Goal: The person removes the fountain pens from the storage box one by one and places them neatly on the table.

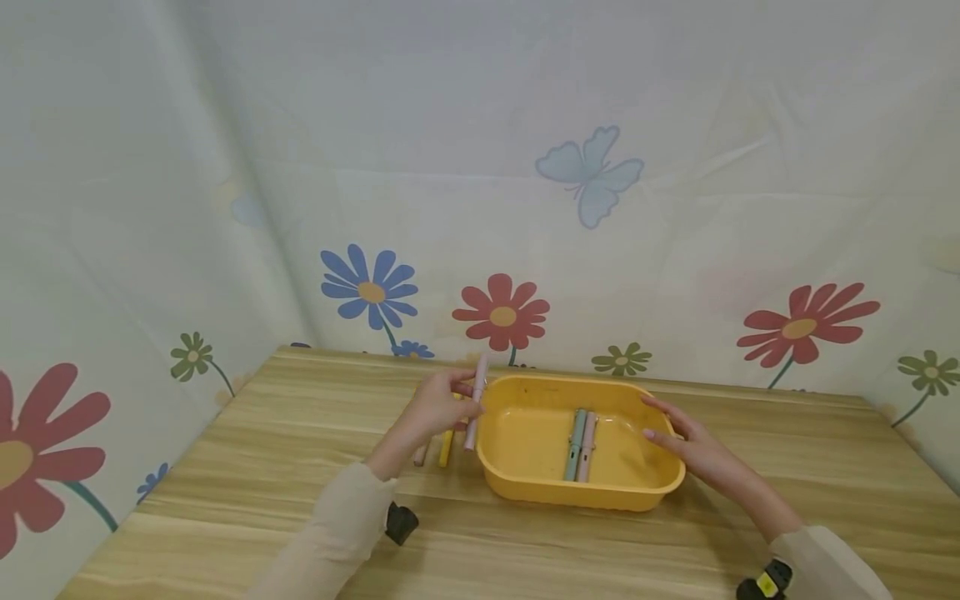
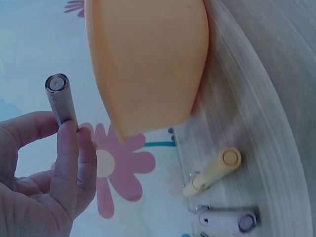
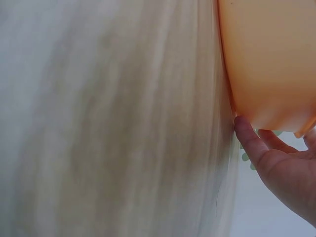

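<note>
My left hand (image 1: 435,407) pinches a pale pink pen (image 1: 481,377) between thumb and fingers, beside the left end of a yellow plastic basin (image 1: 521,446). In the left wrist view the pen (image 2: 63,101) points its round end toward the camera, apart from the basin wall (image 2: 153,64). At the basin's right end, my right hand (image 1: 701,450) grips the rim, thumb on the inner side; in the right wrist view its fingers (image 3: 252,140) lie against the outer wall. Inside the basin, a green pen (image 1: 575,446) and a pink pen (image 1: 588,450) lie side by side.
Left of the basin, a yellow pen (image 1: 446,448) and a pinkish pen (image 1: 421,455) lie on the wooden table (image 1: 300,442), partly behind the left hand. A flower-printed curtain (image 1: 675,250) hangs along the table's back edge and left side.
</note>
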